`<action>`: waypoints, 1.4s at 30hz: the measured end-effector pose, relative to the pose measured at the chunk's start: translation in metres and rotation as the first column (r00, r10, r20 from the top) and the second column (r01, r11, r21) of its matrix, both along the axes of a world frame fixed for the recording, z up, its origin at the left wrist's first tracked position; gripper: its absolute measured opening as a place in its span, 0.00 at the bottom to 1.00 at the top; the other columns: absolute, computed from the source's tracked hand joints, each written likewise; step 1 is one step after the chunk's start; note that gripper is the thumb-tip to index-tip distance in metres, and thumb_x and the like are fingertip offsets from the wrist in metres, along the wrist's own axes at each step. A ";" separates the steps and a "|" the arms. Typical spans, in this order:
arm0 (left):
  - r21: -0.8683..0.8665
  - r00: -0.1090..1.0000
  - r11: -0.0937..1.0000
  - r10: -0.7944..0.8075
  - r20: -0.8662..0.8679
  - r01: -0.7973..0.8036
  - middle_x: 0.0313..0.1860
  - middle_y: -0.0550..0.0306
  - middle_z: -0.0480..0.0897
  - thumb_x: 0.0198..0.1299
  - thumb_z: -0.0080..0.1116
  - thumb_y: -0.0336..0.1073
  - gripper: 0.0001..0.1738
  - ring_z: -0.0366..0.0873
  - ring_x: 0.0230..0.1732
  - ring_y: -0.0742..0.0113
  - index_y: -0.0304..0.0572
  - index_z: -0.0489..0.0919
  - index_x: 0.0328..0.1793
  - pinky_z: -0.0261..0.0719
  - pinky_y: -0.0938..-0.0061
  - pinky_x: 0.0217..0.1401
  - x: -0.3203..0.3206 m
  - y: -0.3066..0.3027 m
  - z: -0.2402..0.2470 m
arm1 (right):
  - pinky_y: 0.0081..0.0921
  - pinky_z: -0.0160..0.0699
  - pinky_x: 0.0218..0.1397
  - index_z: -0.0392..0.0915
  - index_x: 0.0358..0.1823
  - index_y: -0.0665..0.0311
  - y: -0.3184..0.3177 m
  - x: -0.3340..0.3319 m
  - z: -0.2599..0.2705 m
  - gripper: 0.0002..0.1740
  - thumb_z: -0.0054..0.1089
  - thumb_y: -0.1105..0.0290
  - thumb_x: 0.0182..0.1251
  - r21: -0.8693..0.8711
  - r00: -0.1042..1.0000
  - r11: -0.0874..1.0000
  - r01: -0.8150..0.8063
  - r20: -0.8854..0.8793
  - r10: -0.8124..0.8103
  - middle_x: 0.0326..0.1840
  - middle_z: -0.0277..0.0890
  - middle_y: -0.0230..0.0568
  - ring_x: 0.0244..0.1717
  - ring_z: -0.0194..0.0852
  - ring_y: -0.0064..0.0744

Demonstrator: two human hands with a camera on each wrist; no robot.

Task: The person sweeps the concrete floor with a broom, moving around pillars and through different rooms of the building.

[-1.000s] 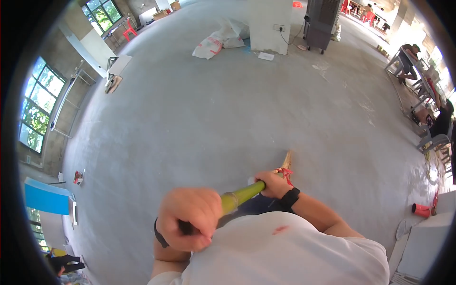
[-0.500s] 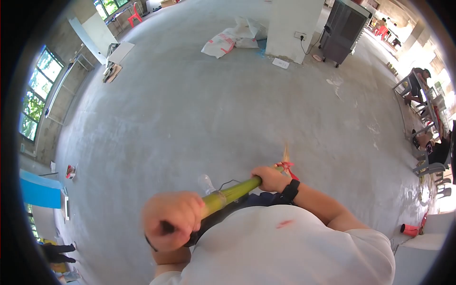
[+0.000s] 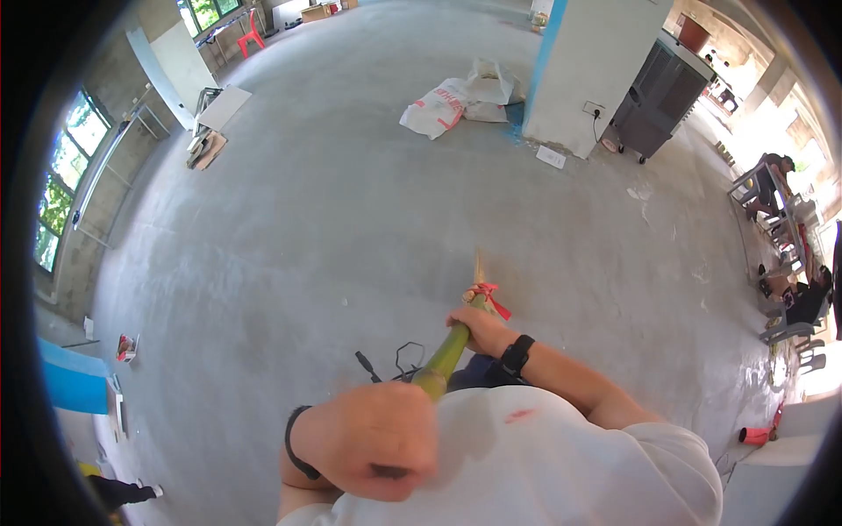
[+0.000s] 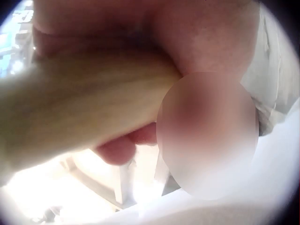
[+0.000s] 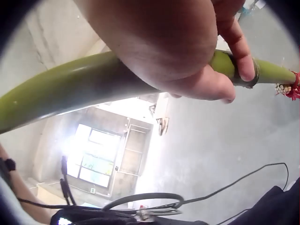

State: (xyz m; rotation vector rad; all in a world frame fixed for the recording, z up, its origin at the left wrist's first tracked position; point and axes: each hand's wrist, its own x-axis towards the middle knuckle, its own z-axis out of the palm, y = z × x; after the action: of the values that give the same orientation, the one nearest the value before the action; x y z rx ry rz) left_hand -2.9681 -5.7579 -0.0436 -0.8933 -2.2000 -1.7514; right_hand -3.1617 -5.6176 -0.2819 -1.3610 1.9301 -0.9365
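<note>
Across the front of my body slants a bamboo broom (image 3: 443, 359), its thick green handle angled down and away. My left hand (image 3: 373, 443) grips the handle's top end, whose dark hollow end shows at the fist in the head view. Farther down, my right hand (image 3: 482, 331) holds the handle near a red tie (image 3: 485, 294). In the right wrist view, thumb and fingers wrap the handle (image 5: 56, 84) by a joint, and cut stick ends (image 5: 282, 89) show at the red tie. Pale bristles (image 3: 479, 263) taper toward the floor. In the left wrist view, the handle (image 4: 79, 103) passes under my fingers.
Grey concrete floor (image 3: 289, 228) spreads ahead. White plastic sacks (image 3: 460, 96) lie beside a pillar (image 3: 588, 70), with a dark wheeled cabinet (image 3: 662, 101) behind it. People sit on the right near a red bucket (image 3: 754, 436). Black cables (image 5: 225, 187) hang at my waist.
The broom's lower end has swung left in view, with my right hand moving left too. My left hand went left, then back right and lower. The view has turned left. Both hands keep their grip.
</note>
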 end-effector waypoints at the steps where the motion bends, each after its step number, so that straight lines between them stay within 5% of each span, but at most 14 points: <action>1: -0.037 1.000 0.999 -0.027 -0.005 0.027 0.22 0.60 0.78 0.42 0.58 0.25 0.03 0.76 0.24 0.64 0.41 0.77 0.25 0.71 0.68 0.38 -0.003 -0.015 0.005 | 0.37 0.70 0.42 0.72 0.38 0.61 -0.013 0.000 0.010 0.13 0.52 0.81 0.49 0.006 0.998 0.999 0.049 0.044 -0.049 0.35 0.75 0.46 0.43 0.73 0.48; 4: 0.082 0.989 0.991 -0.098 -0.112 0.107 0.22 0.61 0.78 0.42 0.58 0.25 0.03 0.76 0.23 0.64 0.42 0.77 0.24 0.71 0.69 0.41 -0.025 -0.073 0.013 | 0.31 0.70 0.40 0.70 0.40 0.64 -0.049 -0.016 0.013 0.14 0.55 0.80 0.50 -0.140 0.996 0.989 0.047 -0.074 -0.057 0.30 0.73 0.44 0.36 0.73 0.43; 7: 0.327 0.983 0.928 0.173 0.055 -0.181 0.21 0.61 0.78 0.43 0.57 0.25 0.03 0.76 0.22 0.64 0.43 0.76 0.23 0.72 0.68 0.39 -0.043 -0.111 0.003 | 0.30 0.71 0.41 0.70 0.42 0.63 -0.079 -0.051 0.015 0.16 0.56 0.80 0.50 -0.024 0.998 0.999 -0.044 -0.040 0.043 0.34 0.71 0.44 0.38 0.72 0.42; 8: 0.309 0.983 0.933 0.168 0.074 -0.182 0.20 0.60 0.77 0.39 0.56 0.23 0.04 0.74 0.21 0.63 0.42 0.76 0.22 0.71 0.68 0.36 -0.055 -0.123 0.000 | 0.30 0.71 0.41 0.70 0.42 0.62 -0.090 -0.063 0.013 0.16 0.56 0.80 0.49 0.037 0.996 0.996 -0.085 -0.026 0.086 0.35 0.71 0.44 0.38 0.72 0.42; 10: 0.273 0.982 0.945 0.159 0.102 -0.181 0.18 0.59 0.75 0.32 0.52 0.20 0.08 0.71 0.21 0.59 0.41 0.75 0.20 0.70 0.69 0.28 -0.086 -0.143 -0.003 | 0.30 0.70 0.42 0.71 0.42 0.60 -0.114 -0.086 -0.006 0.17 0.56 0.80 0.48 -0.102 0.988 0.986 -0.131 -0.089 0.122 0.34 0.71 0.41 0.39 0.72 0.41; 14: 0.205 0.988 0.968 0.134 0.076 -0.147 0.20 0.59 0.76 0.36 0.53 0.22 0.07 0.71 0.20 0.61 0.42 0.76 0.22 0.69 0.71 0.26 -0.151 -0.198 0.010 | 0.33 0.70 0.50 0.72 0.44 0.57 -0.192 -0.140 -0.001 0.21 0.58 0.80 0.45 -0.098 0.978 0.973 -0.208 0.008 0.210 0.39 0.72 0.41 0.45 0.71 0.42; 16: 0.096 1.000 0.995 -0.027 0.011 0.026 0.22 0.58 0.77 0.41 0.54 0.24 0.04 0.73 0.18 0.64 0.41 0.78 0.24 0.69 0.73 0.25 -0.191 -0.237 0.027 | 0.34 0.70 0.48 0.72 0.43 0.58 -0.238 -0.167 0.004 0.19 0.57 0.79 0.46 -0.082 0.973 0.970 -0.230 -0.020 0.229 0.37 0.72 0.41 0.44 0.72 0.42; 20: -0.135 0.992 0.987 -0.095 -0.083 0.083 0.26 0.59 0.78 0.45 0.56 0.27 0.05 0.75 0.24 0.64 0.40 0.79 0.30 0.71 0.72 0.29 -0.248 -0.284 0.040 | 0.36 0.69 0.44 0.72 0.38 0.60 -0.330 -0.224 0.003 0.13 0.55 0.79 0.48 -0.172 0.950 0.937 -0.304 -0.134 0.284 0.33 0.73 0.42 0.40 0.72 0.44; 22: -0.217 0.982 0.972 -0.122 -0.143 0.089 0.28 0.60 0.78 0.46 0.57 0.28 0.05 0.76 0.28 0.64 0.40 0.79 0.32 0.72 0.72 0.32 -0.262 -0.311 0.052 | 0.37 0.69 0.42 0.72 0.36 0.61 -0.362 -0.231 0.016 0.11 0.55 0.78 0.49 -0.157 0.963 0.953 -0.260 0.023 0.267 0.32 0.73 0.43 0.39 0.72 0.45; 28: -0.094 0.998 0.993 -0.067 0.013 0.068 0.26 0.59 0.79 0.47 0.59 0.29 0.02 0.77 0.25 0.64 0.40 0.78 0.28 0.73 0.72 0.36 -0.245 -0.442 0.040 | 0.36 0.69 0.41 0.71 0.36 0.61 -0.441 -0.269 0.025 0.11 0.58 0.75 0.48 -0.083 0.935 0.932 -0.352 0.025 0.355 0.32 0.73 0.45 0.38 0.72 0.47; 31: 0.306 0.973 0.927 0.230 -0.011 -0.216 0.24 0.58 0.79 0.45 0.61 0.27 0.03 0.77 0.23 0.64 0.39 0.77 0.27 0.72 0.72 0.33 -0.269 -0.489 -0.002 | 0.35 0.69 0.42 0.72 0.38 0.60 -0.489 -0.289 0.002 0.13 0.60 0.74 0.47 -0.013 0.911 0.911 -0.412 -0.032 0.411 0.32 0.73 0.44 0.37 0.72 0.47; 35: 0.300 0.995 0.954 0.003 -0.100 0.028 0.24 0.56 0.78 0.44 0.62 0.26 0.04 0.77 0.23 0.63 0.37 0.78 0.28 0.71 0.70 0.31 -0.298 -0.599 -0.024 | 0.36 0.71 0.43 0.73 0.40 0.58 -0.586 -0.302 -0.010 0.14 0.60 0.73 0.48 0.136 0.919 0.909 -0.393 0.043 0.391 0.31 0.73 0.43 0.37 0.72 0.46; 42: 0.056 0.922 0.925 -0.368 -0.117 0.376 0.26 0.55 0.79 0.46 0.62 0.25 0.05 0.76 0.24 0.62 0.36 0.79 0.31 0.72 0.70 0.32 -0.357 -0.766 0.025 | 0.36 0.69 0.37 0.70 0.33 0.62 -0.734 -0.320 0.000 0.08 0.58 0.75 0.50 -0.102 0.997 0.991 -0.082 -0.011 0.082 0.29 0.74 0.43 0.35 0.73 0.48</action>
State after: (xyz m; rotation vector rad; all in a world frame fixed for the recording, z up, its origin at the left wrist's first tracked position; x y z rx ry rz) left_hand -3.3252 -6.5241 -0.0187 -1.4276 -1.9777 -1.8785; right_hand -3.4815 -6.3521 -0.2823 -1.4917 1.8384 -1.0034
